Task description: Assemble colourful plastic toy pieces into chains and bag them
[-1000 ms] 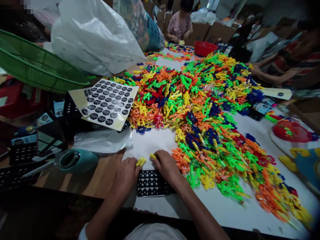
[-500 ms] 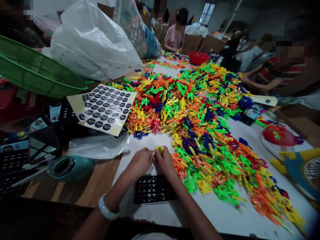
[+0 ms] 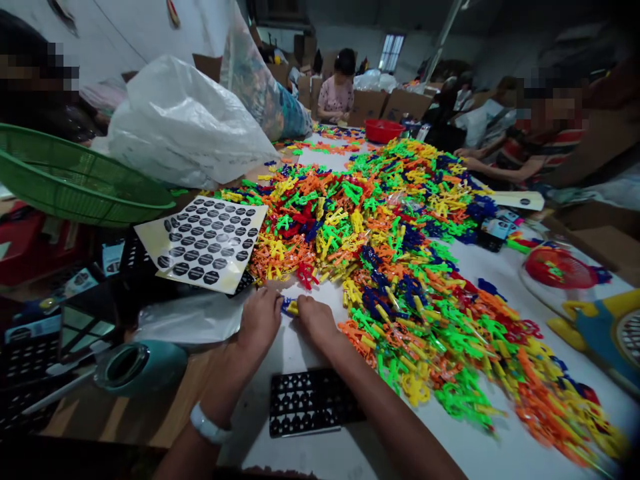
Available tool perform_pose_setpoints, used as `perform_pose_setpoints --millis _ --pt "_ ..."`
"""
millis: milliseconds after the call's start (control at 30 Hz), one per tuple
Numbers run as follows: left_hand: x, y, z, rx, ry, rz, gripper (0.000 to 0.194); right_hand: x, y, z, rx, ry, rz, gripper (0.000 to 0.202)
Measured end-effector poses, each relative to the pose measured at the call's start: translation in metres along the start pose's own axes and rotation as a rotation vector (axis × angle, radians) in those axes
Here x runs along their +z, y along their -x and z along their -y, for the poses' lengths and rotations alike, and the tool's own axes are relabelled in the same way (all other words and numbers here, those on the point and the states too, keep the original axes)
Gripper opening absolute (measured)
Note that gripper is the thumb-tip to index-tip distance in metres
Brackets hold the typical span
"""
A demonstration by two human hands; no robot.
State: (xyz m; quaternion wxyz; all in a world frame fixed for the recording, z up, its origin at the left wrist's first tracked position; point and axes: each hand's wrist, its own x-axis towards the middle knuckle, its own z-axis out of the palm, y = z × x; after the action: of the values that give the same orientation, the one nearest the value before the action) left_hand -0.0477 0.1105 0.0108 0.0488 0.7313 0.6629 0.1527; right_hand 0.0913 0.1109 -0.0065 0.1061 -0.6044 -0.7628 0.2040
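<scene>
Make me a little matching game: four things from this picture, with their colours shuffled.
1. large mesh basket at far left
2. holed tray nearest the arms
3. open jar
4. small pieces between left hand and right hand

A. teal
B. blue and yellow
C. green
D. black

Right pairs: 1-C, 2-D, 3-A, 4-B

Dim room, small bright window [image 3: 391, 53] at back. Glare on plastic bag [image 3: 185, 127]. Soft shadows on desk [image 3: 300, 453]. Right edge stretched, blurred; corners dark.
</scene>
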Motion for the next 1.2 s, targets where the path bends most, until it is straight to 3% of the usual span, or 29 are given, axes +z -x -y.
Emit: perform_pose_setpoints --millis 167,267,367,467,533,633,733,867,967,1067,1200 --pt "-0.004 -0.068 0.0 -0.086 -0.001 -0.145 0.052 -0.02 0.047 -0.019 0.019 0.022 0.012 0.01" --pt "0.003 -0.094 0.001 -0.012 -0.017 -0.084 0.053 -0.051 0.067 -0.045 0.153 -0.066 -0.161 0.006" --pt "0.011 -0.081 0.004 0.056 -0.035 -0.046 0.042 -0.088 0.082 -0.08 0.365 -0.09 -0.454 0.02" --pt "0.017 -0.044 0.005 0.088 -0.055 -0.03 0.04 -0.105 0.092 -0.103 0.485 -0.061 -0.644 0.034" --pt "0.02 -0.017 0.004 0.122 -0.07 -0.009 0.039 -0.097 0.092 -0.103 0.467 -0.166 -0.639 0.033" --pt "0.023 0.011 0.004 0.165 -0.045 0.002 0.038 -0.067 0.084 -0.083 0.341 -0.467 -0.471 0.028" --pt "0.022 0.025 0.008 0.157 0.081 -0.05 0.034 -0.037 0.076 -0.056 0.203 -0.702 -0.277 0.021" --pt "0.011 0.037 0.014 0.067 0.219 -0.138 0.032 -0.017 0.073 -0.035 0.08 -0.945 -0.131 0.01" --pt "0.007 0.049 0.006 -0.153 0.488 -0.202 0.028 -0.011 0.076 -0.027 0.106 -1.055 -0.104 0.014" --pt "0.01 0.061 -0.011 -0.349 0.783 -0.146 0.03 -0.006 0.075 -0.018 0.112 -1.165 -0.121 0.018" --pt "0.015 0.071 -0.029 -0.42 0.988 -0.05 0.029 0.001 0.066 -0.012 0.11 -1.204 -0.178 0.023"
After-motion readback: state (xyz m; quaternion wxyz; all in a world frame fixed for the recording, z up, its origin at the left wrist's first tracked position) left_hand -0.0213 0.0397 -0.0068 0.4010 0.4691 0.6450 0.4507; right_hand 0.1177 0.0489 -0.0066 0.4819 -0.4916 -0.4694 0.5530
